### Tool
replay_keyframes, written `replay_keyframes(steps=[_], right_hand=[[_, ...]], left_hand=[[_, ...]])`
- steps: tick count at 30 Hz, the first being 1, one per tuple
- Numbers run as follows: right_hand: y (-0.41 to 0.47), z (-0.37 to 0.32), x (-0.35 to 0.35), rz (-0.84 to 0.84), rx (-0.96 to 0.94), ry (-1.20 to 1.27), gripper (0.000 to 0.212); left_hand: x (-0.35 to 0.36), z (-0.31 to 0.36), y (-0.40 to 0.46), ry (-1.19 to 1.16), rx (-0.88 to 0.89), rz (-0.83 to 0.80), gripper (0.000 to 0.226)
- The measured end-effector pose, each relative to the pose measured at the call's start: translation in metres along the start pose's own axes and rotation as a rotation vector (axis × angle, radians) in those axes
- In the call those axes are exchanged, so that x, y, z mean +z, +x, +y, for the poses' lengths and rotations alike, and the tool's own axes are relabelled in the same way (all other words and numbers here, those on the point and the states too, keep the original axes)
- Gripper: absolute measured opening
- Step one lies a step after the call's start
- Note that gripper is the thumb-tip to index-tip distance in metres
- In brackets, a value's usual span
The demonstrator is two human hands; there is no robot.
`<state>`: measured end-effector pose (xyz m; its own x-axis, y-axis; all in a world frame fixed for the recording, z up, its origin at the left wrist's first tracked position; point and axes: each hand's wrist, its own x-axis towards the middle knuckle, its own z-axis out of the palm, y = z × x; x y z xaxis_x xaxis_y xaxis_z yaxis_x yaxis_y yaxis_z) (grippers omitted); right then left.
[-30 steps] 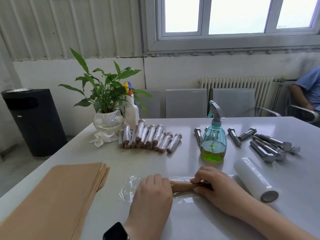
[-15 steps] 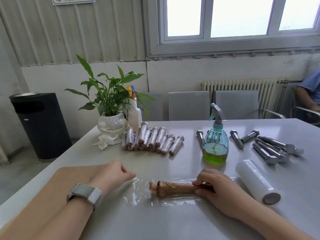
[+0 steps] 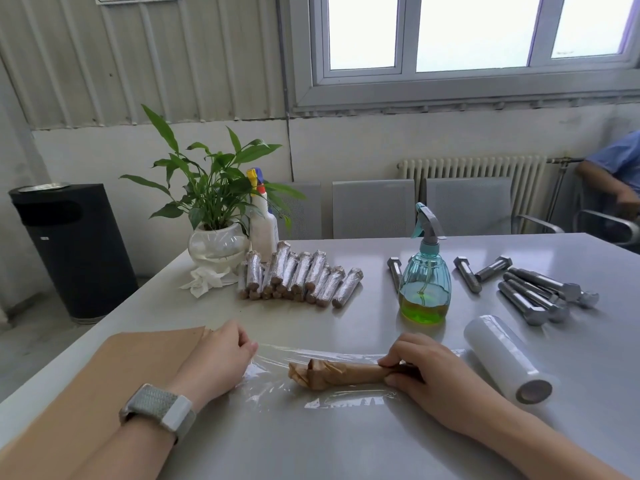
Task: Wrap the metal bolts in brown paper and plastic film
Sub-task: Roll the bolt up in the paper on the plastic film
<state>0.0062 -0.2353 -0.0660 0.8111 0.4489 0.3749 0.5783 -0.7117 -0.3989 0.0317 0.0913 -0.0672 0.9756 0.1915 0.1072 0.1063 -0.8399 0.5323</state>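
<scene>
A person's right hand (image 3: 440, 372) curls its fingers (image 3: 393, 362) round one end of a paper-wrapped bolt (image 3: 332, 374) lying on a sheet of plastic film (image 3: 277, 382) near the table's front edge, apparently steadying it for rolling. The left hand (image 3: 221, 355) pinches the film's left edge, seemingly to keep it taut. Finished wraps (image 3: 298, 278) sit toward the far edge; bare bolts (image 3: 533, 296) and the film roll (image 3: 505, 358) wait at the right.
</scene>
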Motion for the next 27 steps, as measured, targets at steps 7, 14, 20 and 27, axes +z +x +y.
replay_keyframes(steps=[7,14,20,27], right_hand=[[-0.001,0.0,-0.004,0.003,0.015,-0.022,0.011],[0.001,-0.001,-0.005,-0.015,0.031,-0.015,0.012],[0.001,-0.001,-0.006,-0.029,0.033,0.009,0.009],[0.002,0.003,-0.005,-0.028,0.015,-0.01,0.009]], left_hand=[[-0.008,0.002,-0.01,-0.039,0.01,0.03,0.02],[-0.025,0.042,-0.011,-0.505,-0.023,-0.016,0.023],[-0.001,0.123,-0.014,-0.91,0.031,-0.392,0.014],[0.051,0.142,-0.019,-0.384,0.234,-0.556,0.007]])
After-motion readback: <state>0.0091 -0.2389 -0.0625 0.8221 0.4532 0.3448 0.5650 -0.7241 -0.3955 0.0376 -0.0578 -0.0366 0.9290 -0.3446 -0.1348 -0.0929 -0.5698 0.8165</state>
